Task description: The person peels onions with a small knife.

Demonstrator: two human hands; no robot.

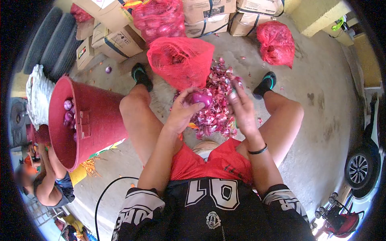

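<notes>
A peeled, glossy red onion (202, 99) sits in my left hand (183, 110), with the fingers and thumb wrapped round it. To the right of the onion and apart from it, my right hand (243, 107) is raised, partly smeared by motion. Its fingers look bent toward the thumb, where a small pale-green bit shows; what they hold I cannot make out. Under both hands lies a heap of onion skins (217, 120) on the floor. Just beyond stands an open red mesh bag (181, 60), its contents mostly hidden.
On my left a large red tub (96, 116) leans toward me with several onions inside. Full mesh sacks (159, 22) and cardboard boxes (207, 18) line the back. Another red bag (276, 42) lies at the right. A co-worker (50, 176) sits beyond the tub.
</notes>
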